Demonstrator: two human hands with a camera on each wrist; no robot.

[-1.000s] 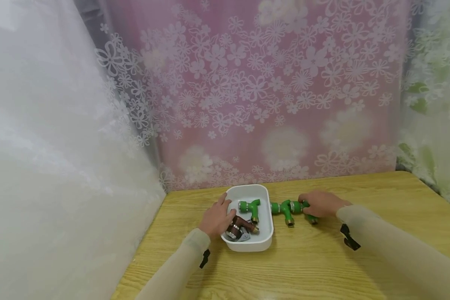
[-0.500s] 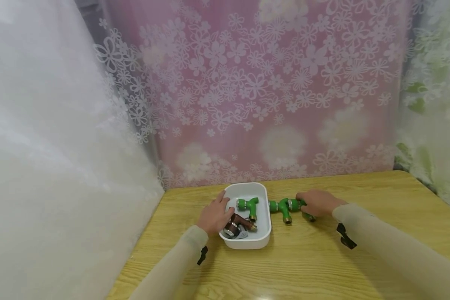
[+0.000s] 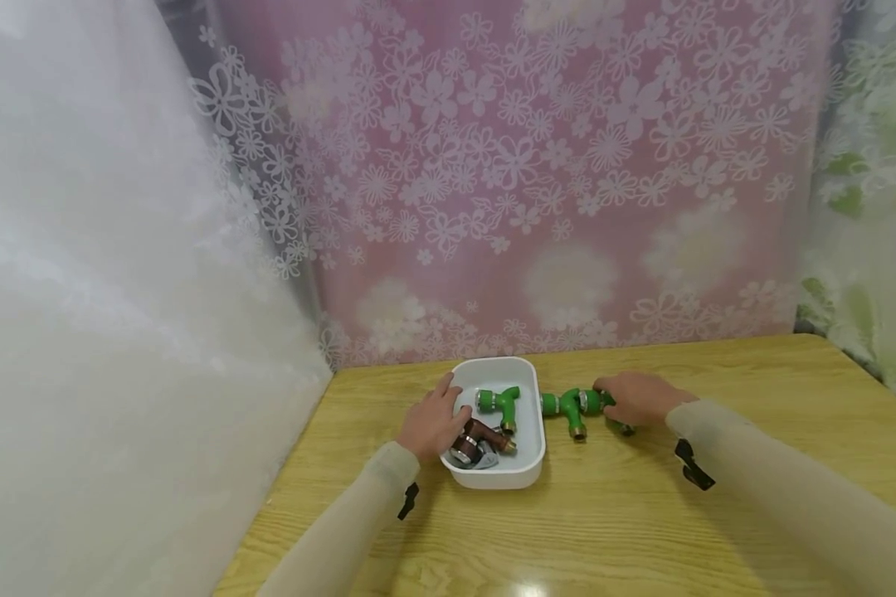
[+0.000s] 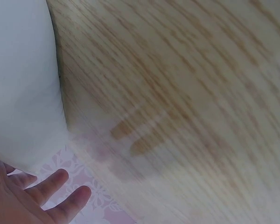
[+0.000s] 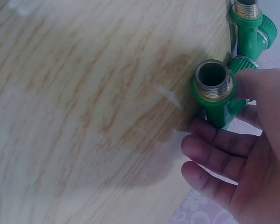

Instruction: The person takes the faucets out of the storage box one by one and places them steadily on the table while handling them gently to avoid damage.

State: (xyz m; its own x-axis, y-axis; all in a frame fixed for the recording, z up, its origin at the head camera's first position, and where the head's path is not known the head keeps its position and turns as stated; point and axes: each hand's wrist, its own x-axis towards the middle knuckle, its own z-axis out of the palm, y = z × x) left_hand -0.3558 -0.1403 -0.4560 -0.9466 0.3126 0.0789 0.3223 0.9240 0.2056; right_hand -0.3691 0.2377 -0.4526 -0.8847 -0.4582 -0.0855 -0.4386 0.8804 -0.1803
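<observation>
In the head view, my left hand (image 3: 429,423) rests at the left rim of a white plastic tub (image 3: 528,479), thumb over the edge. The left wrist view shows its fingers (image 4: 53,184) loosely extended beside the tub's outer wall. Inside the tub lie a green tap (image 3: 506,405) and a brown tap (image 3: 485,431) with a brass end. Right of the tub, my right hand (image 3: 640,398) holds a green tap (image 5: 217,109) between thumb and index finger, the other fingers loosely bent. Its threaded brass mouth faces the right wrist camera. Another green tap (image 3: 572,406) lies between that one and the tub.
Everything stands on a wood-grain table (image 3: 612,522). A pink flowered curtain (image 3: 552,207) hangs behind its far edge, and a white sheet (image 3: 134,315) drapes along the left side. A grey piece (image 3: 487,458) lies partly under the brown tap.
</observation>
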